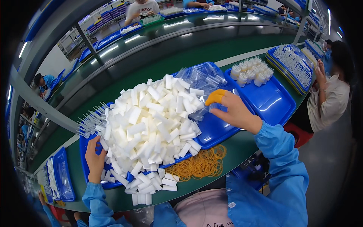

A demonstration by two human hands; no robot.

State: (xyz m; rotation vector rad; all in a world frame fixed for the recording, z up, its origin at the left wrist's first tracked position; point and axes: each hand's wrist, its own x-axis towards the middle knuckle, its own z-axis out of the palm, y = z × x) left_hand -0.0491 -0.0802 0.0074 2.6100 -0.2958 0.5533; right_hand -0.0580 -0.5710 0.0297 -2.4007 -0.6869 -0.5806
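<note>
A big heap of short white foam-like pieces (pixel 151 125) fills a blue tray in front of me. My left hand (pixel 95 159) is at the heap's left edge, thumb and fingers apart, close to some white pieces and a bunch of clear thin-tipped plastic parts (pixel 90 123). Whether its fingertips touch a piece is hard to see. My right hand (pixel 234 110), with yellow covers on its fingertips, hovers over the blue tray (pixel 217 128) right of the heap. Its thumb and fingers are apart. Clear plastic tubes (pixel 204 77) lie in this tray beyond the fingers.
Yellow rubber bands (pixel 200 163) lie at the green table's front edge beside spilled white pieces. Another blue tray (pixel 278 106) holds bundled white-and-clear parts (pixel 251 72). Stacked trays (pixel 293 68) stand at the right, near a person (pixel 331 90). A metal post crosses the left side.
</note>
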